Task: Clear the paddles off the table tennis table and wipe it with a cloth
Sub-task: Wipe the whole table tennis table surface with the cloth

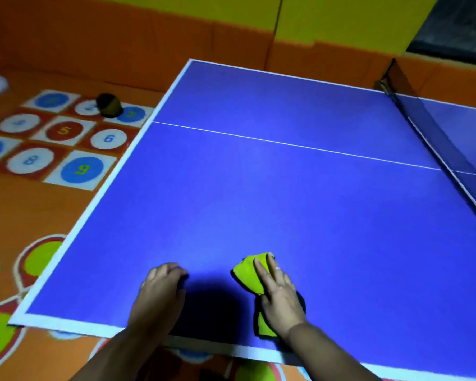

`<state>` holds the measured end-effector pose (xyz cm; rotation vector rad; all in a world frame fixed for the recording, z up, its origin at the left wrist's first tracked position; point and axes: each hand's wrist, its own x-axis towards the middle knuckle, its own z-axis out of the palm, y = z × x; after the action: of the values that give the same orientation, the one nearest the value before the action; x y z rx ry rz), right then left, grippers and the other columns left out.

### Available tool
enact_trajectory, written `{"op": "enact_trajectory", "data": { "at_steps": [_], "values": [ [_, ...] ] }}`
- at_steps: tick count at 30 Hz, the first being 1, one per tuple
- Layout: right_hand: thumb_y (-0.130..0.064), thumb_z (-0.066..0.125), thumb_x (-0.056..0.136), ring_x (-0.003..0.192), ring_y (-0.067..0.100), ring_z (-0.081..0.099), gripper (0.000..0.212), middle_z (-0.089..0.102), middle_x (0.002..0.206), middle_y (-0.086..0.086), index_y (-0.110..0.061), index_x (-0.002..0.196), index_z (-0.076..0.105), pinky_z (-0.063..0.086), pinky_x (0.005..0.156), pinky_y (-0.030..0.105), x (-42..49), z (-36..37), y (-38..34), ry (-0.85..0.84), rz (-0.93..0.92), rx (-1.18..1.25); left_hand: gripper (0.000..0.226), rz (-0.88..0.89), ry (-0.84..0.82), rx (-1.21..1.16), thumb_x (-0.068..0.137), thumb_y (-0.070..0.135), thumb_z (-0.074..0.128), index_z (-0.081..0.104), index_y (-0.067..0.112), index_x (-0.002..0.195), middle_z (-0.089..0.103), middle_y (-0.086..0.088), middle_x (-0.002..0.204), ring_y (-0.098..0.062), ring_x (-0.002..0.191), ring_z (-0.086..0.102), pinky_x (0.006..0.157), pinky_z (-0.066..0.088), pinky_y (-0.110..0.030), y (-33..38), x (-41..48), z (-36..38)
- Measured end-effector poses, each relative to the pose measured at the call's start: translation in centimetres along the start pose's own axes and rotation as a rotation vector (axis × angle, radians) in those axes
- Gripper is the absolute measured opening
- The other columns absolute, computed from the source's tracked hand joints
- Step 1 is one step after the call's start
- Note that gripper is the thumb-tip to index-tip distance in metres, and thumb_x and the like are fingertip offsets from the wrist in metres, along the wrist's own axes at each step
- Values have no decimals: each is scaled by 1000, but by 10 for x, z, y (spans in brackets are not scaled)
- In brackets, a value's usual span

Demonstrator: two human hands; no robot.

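From my remote seat I look down through the head camera onto one half of a table tennis table (300, 204). Its top is a flat, smooth, matte blue, framed by a white border band (99, 199), and a thin white line (286, 144) runs across it toward the net (434, 133). The net is a dark, taut strip at the right edge of the view.

Near the close edge of the table lies a cloth (246, 273). It is soft, bright yellow-green and crumpled into a rough wedge with a dark trim at its folds. The right hand (280, 298) lies flat on top of it, palm down. Its fingers are straight and slightly spread, pressing the fabric onto the blue surface, and part of the cloth shows behind the wrist.

The left hand (160, 290) rests on the bare table just beside it, apart from the cloth. It is palm down and holds nothing, with the fingertips bent against the surface. A dark shadow sits between the two hands.

To the left, below the table, is an orange floor mat (25, 210). It is printed with a grid of numbered circles (63, 130) in white, blue and red squares, and with rounded green shapes. A small dark, rounded object (109, 105) with a yellowish band sits on the grid; it is too blurred for me to identify. Behind the table are padded wall panels (176, 45), orange below and yellow above.
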<state>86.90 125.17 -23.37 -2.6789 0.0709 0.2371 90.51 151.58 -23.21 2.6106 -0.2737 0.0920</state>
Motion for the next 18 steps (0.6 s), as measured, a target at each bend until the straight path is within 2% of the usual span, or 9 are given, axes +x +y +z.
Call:
{"op": "enact_trajectory", "data": {
  "at_steps": [3, 6, 8, 10, 13, 15, 16, 17, 18],
  "values": [
    [-7, 44, 74, 137, 35, 37, 78, 22, 158, 9, -29, 148, 31, 32, 109, 40, 22, 26, -50, -76, -220, 1, 39, -109, 50, -16, 68, 29, 46, 70, 17, 96, 64, -5, 101, -19, 98, 50, 83, 43, -31, -32, -12, -26],
    [-13, 49, 73, 138, 40, 33, 81, 23, 157, 15, -31, 148, 25, 30, 109, 47, 41, 54, -104, -211, -402, -74, 39, -251, 36, -28, 64, 20, 54, 71, 11, 98, 64, -10, 103, -28, 98, 54, 84, 46, -37, -63, -26, -50],
    [-16, 60, 69, 133, 44, 40, 90, 27, 155, 17, -41, 144, 17, 36, 104, 53, 50, 75, -141, -209, -506, -73, 41, -294, 22, -13, 63, 19, 54, 70, 9, 100, 64, -11, 104, -34, 98, 56, 85, 46, -39, -85, -35, -65],
    [-21, 60, 69, 122, 45, 52, 85, 39, 150, 15, -40, 142, 19, 47, 92, 57, 56, 91, -179, -187, -557, -57, 44, -346, 10, -10, 62, 19, 51, 70, 10, 101, 64, -11, 105, -36, 99, 56, 86, 45, -40, -113, -42, -79],
    [-25, 65, 69, 115, 42, 57, 81, 50, 140, 13, -23, 143, 31, 52, 82, 52, 62, 108, -243, -216, -712, -105, 34, -388, -10, -17, 65, 23, 46, 70, 17, 89, 64, -6, 92, -35, 91, 58, 74, 44, -38, -153, -43, -106],
    [-43, 59, 71, 122, 32, 54, 84, 52, 137, 9, -20, 144, 24, 49, 89, 41, 65, 122, -281, -328, -781, -219, 23, -406, 59, -57, 68, 21, 48, 67, 12, 77, 62, -9, 77, -36, 76, 58, 63, 47, -40, -175, -45, -127],
    [-52, 56, 72, 127, 22, 50, 88, 51, 138, 9, -11, 144, 26, 45, 95, 32, 70, 132, -301, -306, -725, -252, 21, -415, 89, -80, 68, 19, 50, 67, 7, 73, 62, -12, 72, -36, 70, 58, 59, 49, -44, -187, -48, -137],
    [-54, 51, 79, 135, 14, 40, 86, 47, 142, 14, 3, 140, 30, 36, 104, 28, 76, 143, -318, -195, -667, -272, 21, -422, 111, -85, 70, 19, 53, 67, 4, 74, 63, -14, 72, -37, 68, 59, 58, 51, -47, -203, -51, -144],
    [-49, 45, 89, 141, 11, 29, 79, 41, 146, 18, 11, 138, 32, 27, 110, 28, 77, 154, -331, -173, -602, -332, 20, -437, 112, -68, 74, 18, 56, 68, 3, 79, 65, -15, 76, -38, 71, 60, 61, 52, -48, -220, -55, -150]
  ]
}}
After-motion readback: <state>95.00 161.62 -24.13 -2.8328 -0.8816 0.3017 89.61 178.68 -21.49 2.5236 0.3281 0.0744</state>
